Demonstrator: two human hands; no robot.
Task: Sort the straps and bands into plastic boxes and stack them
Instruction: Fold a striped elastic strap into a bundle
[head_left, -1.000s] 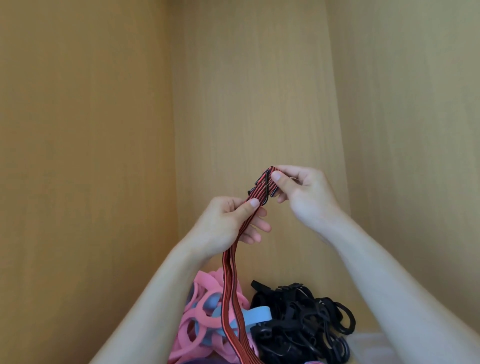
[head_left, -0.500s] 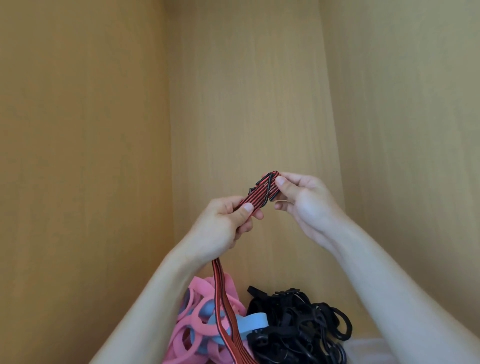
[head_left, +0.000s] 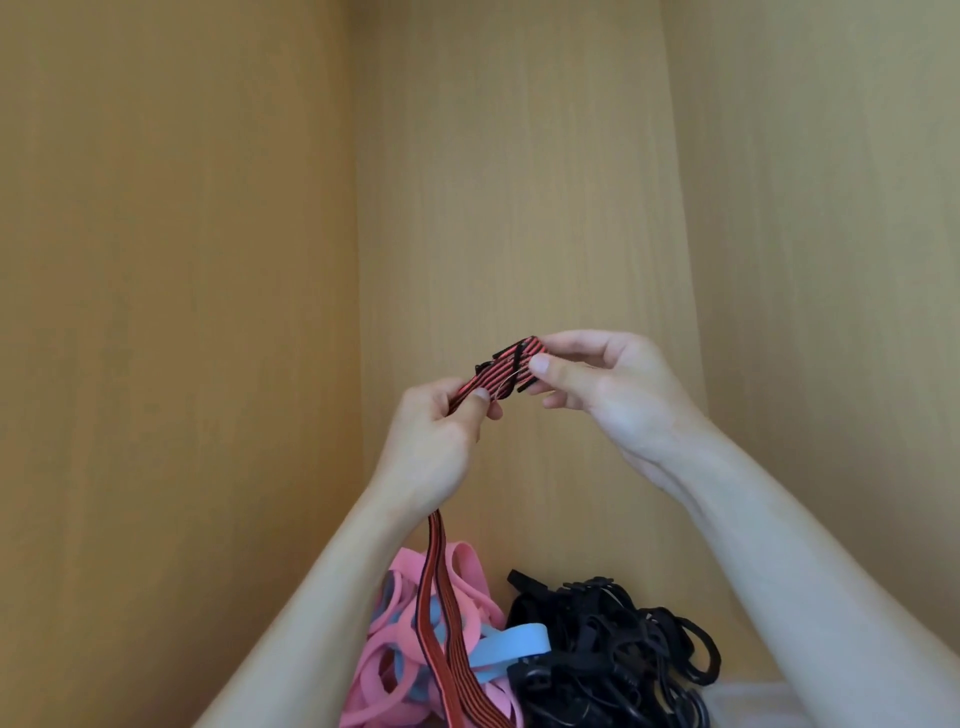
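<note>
We should fold the red-and-black strap (head_left: 501, 370) in flat, even turns, drawing its hanging tail up clear of the pink bands (head_left: 387, 670) below. Our left hand (head_left: 441, 441) pinches the strap between thumb and curled fingers. Our right hand (head_left: 608, 389) pinches the folded end, raised above the pile.

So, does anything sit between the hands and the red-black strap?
No. The left hand and right hand both pinch the red-black strap directly; its tail hangs down over the pink bands.
</note>
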